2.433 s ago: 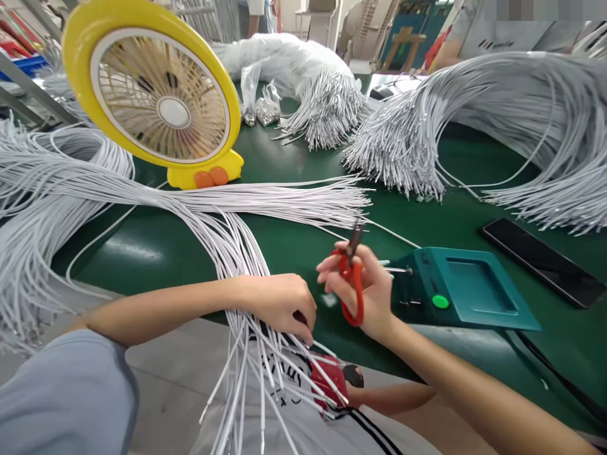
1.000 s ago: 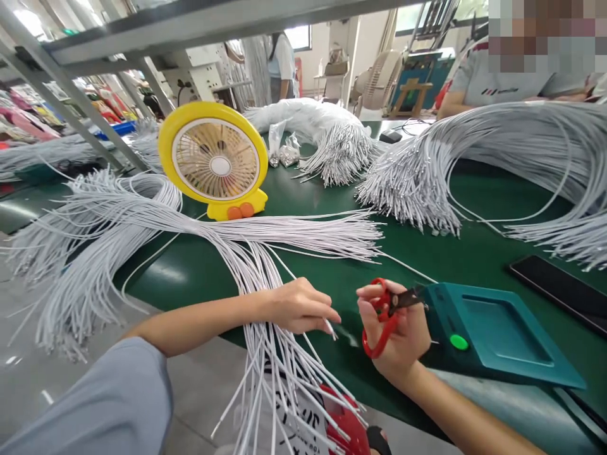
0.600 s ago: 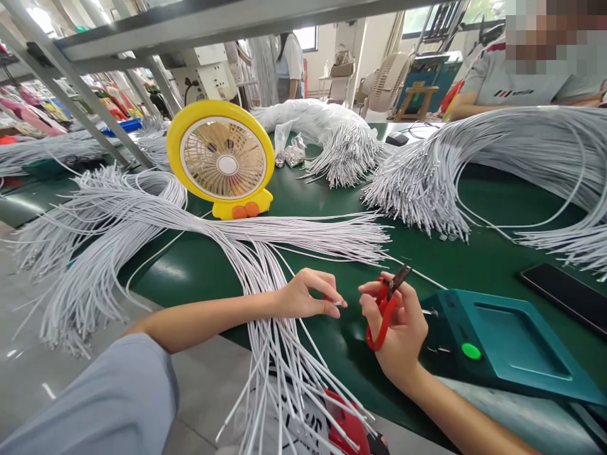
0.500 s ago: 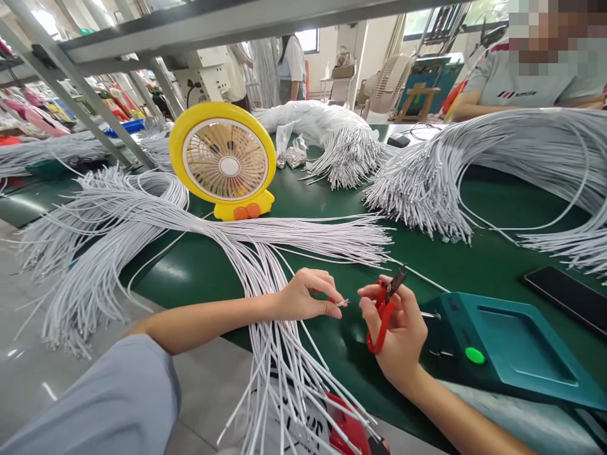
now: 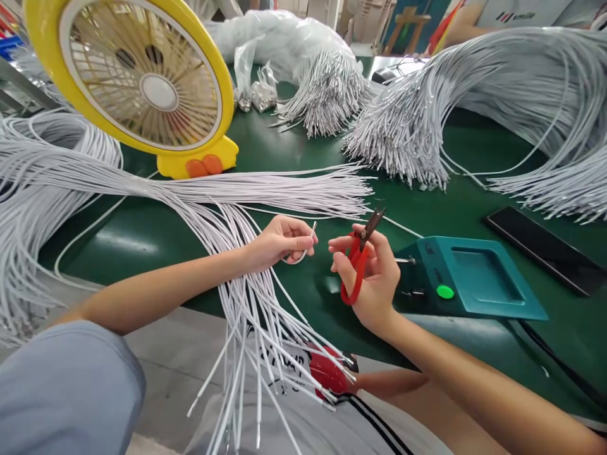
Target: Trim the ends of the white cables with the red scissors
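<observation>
**Pinching 1 white wire, red cutter held ready**

Left hand (image 5: 279, 243): thumb and index grip the white wire (image 5: 314, 225), tip poking up past the fingertips, a short curve looping below. Where its far end runs: can't tell.

Right hand (image 5: 372, 272): fingers curled round the red-handled cutter (image 5: 359, 272), blades up and tilted right, away from the wire. Near each other, no contact. Whether the blades are parted: too small to tell.

Step, as judged: presenting the wire end, cutter on standby. Next move likely calls for a steady pinch, tip clear of the fingers; any cut would need the blades swung left onto the wire.

Further out: left forearm crosses the hanging wires (image 5: 241, 297), which drop over the table edge. Behind, the flat wire bundle (image 5: 303, 196) lies on the green table (image 5: 303, 151). Teal device (image 5: 488, 308) right of the cutter, dark phone (image 5: 545, 249) beyond it. Yellow fan (image 5: 158, 93) back left; 2 more bundles (image 5: 327, 95) at the back.
</observation>
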### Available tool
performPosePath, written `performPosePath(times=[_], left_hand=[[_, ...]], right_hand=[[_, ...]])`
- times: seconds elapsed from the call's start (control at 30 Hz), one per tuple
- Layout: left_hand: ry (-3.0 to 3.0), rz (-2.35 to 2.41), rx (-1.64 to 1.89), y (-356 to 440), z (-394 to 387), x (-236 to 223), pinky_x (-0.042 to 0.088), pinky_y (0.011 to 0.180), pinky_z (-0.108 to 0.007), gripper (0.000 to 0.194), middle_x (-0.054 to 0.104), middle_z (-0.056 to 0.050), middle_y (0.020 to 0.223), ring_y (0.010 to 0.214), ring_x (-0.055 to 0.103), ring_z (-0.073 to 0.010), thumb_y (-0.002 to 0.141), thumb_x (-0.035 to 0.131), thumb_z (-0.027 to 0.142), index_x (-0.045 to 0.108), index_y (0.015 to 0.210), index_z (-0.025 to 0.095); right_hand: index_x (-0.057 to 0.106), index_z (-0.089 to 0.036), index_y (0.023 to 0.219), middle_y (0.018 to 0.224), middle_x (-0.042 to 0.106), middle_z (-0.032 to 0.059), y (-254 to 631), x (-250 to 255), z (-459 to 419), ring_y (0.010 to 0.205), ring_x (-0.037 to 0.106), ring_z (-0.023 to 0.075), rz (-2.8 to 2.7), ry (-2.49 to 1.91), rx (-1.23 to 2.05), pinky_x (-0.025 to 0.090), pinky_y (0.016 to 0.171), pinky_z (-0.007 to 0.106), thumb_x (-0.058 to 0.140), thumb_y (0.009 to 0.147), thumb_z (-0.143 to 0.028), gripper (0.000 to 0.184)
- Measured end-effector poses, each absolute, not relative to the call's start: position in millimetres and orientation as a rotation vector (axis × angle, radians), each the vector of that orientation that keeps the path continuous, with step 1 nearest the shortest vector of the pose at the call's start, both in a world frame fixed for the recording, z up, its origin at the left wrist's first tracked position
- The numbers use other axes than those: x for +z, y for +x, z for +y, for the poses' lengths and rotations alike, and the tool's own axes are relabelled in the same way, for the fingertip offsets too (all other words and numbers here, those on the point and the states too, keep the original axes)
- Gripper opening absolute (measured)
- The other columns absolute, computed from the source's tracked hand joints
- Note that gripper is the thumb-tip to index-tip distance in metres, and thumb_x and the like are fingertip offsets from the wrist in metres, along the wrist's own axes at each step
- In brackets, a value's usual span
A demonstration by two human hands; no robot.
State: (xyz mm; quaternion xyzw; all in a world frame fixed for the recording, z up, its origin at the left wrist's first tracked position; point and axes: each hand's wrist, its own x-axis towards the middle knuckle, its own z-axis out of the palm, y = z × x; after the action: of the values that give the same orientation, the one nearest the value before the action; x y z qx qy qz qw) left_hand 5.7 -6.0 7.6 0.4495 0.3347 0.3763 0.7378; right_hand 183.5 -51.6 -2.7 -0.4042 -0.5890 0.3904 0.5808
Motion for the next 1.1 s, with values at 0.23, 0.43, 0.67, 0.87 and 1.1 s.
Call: performPosePath(times=[0.23, 0.43, 0.67, 0.87, 1.1], left_hand=[[1.035, 0.663, 0.761, 3.1, -6.9, 6.6, 0.038, 0.036, -0.012, 0.028, 0.064, -0.003, 0.059, 0.041, 0.049, -0.0031, 0.069, 0.079, 0.031, 0.066, 0.077, 0.006], [1.122, 0.671, 0.735, 3.6, -8.7, 7.1, 0.037, 0.036, -0.012, 0.028, 0.062, -0.001, 0.058, 0.040, 0.048, -0.0030, 0.064, 0.082, 0.028, 0.065, 0.070, 0.007], [1.193, 0.668, 0.716, 5.0, -9.7, 6.7, 0.037, 0.035, -0.013, 0.023, 0.057, 0.001, 0.052, 0.039, 0.047, -0.0031, 0.063, 0.082, 0.022, 0.066, 0.066, 0.007], [1.188, 0.664, 0.702, 4.9, -9.9, 8.6, 0.038, 0.036, -0.013, 0.026, 0.057, 0.001, 0.052, 0.040, 0.046, -0.0030, 0.062, 0.083, 0.025, 0.065, 0.066, 0.006], [1.238, 0.654, 0.700, 4.4, -9.7, 5.8, 0.038, 0.037, -0.013, 0.022, 0.057, 0.000, 0.054, 0.042, 0.047, -0.0035, 0.063, 0.082, 0.022, 0.067, 0.066, 0.007]], right_hand=[[0.048, -0.027, 0.116, 0.095, 0.069, 0.0027, 183.8, -2.4, -50.8, 0.091, 0.067, 0.0168, -1.399, -0.899, 0.936, 0.057, 0.065, 0.029, 0.066, 0.079, -0.020, 0.042], [0.046, -0.026, 0.118, 0.097, 0.069, 0.0032, 184.7, -2.7, -51.2, 0.096, 0.067, 0.0182, -1.435, -0.892, 0.944, 0.059, 0.066, 0.029, 0.067, 0.079, -0.022, 0.044], [0.046, -0.027, 0.118, 0.099, 0.069, 0.0026, 184.5, -1.7, -52.5, 0.096, 0.067, 0.0169, -1.452, -0.856, 0.945, 0.059, 0.066, 0.028, 0.066, 0.079, -0.016, 0.045], [0.047, -0.027, 0.118, 0.098, 0.069, 0.0022, 185.0, -0.7, -54.1, 0.092, 0.068, 0.0158, -1.477, -0.873, 0.923, 0.059, 0.068, 0.028, 0.067, 0.078, -0.016, 0.046], [0.047, -0.027, 0.118, 0.100, 0.069, 0.0029, 185.5, -3.0, -55.6, 0.090, 0.067, 0.0146, -1.517, -0.856, 0.886, 0.058, 0.068, 0.027, 0.064, 0.079, -0.014, 0.045]])
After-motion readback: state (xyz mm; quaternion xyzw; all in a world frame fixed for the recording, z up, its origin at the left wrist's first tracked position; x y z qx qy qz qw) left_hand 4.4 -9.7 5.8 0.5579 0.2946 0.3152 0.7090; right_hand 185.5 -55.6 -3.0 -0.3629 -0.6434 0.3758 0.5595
